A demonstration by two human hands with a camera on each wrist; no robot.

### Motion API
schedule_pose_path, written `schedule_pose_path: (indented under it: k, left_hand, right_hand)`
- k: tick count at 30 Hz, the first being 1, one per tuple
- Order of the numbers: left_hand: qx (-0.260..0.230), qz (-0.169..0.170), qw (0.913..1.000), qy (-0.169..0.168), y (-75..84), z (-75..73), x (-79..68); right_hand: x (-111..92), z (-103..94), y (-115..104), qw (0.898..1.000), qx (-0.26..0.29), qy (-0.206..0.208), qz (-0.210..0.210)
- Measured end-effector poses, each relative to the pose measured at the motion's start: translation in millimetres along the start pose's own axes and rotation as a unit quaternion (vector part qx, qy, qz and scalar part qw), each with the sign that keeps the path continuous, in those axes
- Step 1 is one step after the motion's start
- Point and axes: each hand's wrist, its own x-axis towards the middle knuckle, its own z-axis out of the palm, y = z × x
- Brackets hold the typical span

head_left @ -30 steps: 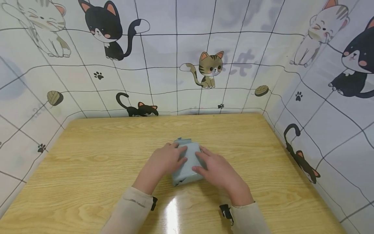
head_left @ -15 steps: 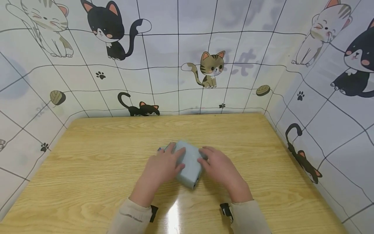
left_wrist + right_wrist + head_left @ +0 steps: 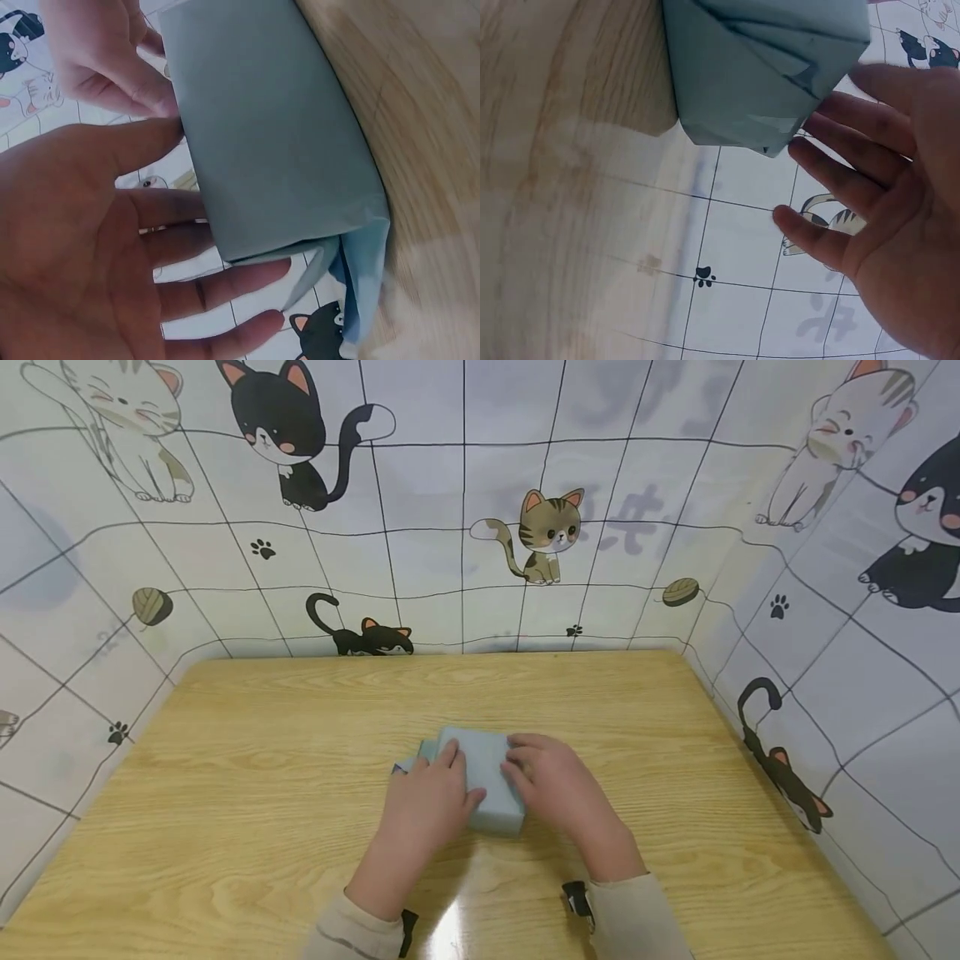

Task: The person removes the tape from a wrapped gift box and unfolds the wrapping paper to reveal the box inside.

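Blue-wrapped packet [image 3: 487,762], on the tabletop [image 3: 247,760] between the left hand [image 3: 423,802] and right hand [image 3: 561,783], has just turned anticlockwise; its loose flap [image 3: 427,749] now points left, likely bringing that end within easier reach. The left stretches nearly straight fingers against it; the right, fingers loosely bent, touches its right side without clasping.

The head view looks forward and down from above the near side of the table [image 3: 300,718], far enough back to take in both far corners, the far edge and the cat-patterned backdrop [image 3: 420,552] beyond. The left wrist view sits close to the palm of the left grip [image 3: 112,247], tilted so the table runs down its right side. The right wrist view, also close to the right grip [image 3: 907,202], has the table down its left. Head and left wrist views share both grips; all three share the wrapped package [image 3: 262,127].
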Motion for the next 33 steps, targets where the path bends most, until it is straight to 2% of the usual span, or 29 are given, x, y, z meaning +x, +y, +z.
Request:
schedule_pose_path:
  k: [5,8,11,14,17,22,27,33]
  left_hand:
    - [0.009,-0.005,0.9998,0.019,5.5,-1.5,-1.9]
    - [0.023,0.01,0.9988,0.042,5.1,-3.9,2.1]
    - [0.046,0.047,0.9951,0.073,1.3,-5.7,12.9]
    - [0.06,0.094,0.9898,0.089,-4.3,-6.5,26.9]
    - [0.054,0.136,0.9857,0.084,-9.7,-5.0,40.3]
    - [0.017,0.198,0.9785,0.056,-17.3,-2.6,56.0]
    - [0.009,0.242,0.969,0.05,-23.2,-1.0,63.4]
    - [0.06,0.287,0.9527,0.079,-28.0,-0.1,63.9]
  right_hand:
    - [-2.7,-2.1,-1.3,0.996,0.05,-0.075,0.005]
    - [-3.2,-2.9,-1.2,0.991,0.088,-0.099,0.017]
    - [-3.2,-3.5,-0.5,0.988,0.106,-0.106,0.021]
    - [-3.2,-4.2,0.3,0.986,0.117,-0.115,0.029]
    - [-3.4,-4.5,1.2,0.984,0.125,-0.12,0.033]
    - [-3.1,-4.5,2.6,0.981,0.141,-0.127,0.032]
    - [-3.1,-4.5,4.0,0.981,0.143,-0.125,0.028]
    - [-3.1,-6.6,4.2,0.982,0.137,-0.124,0.026]
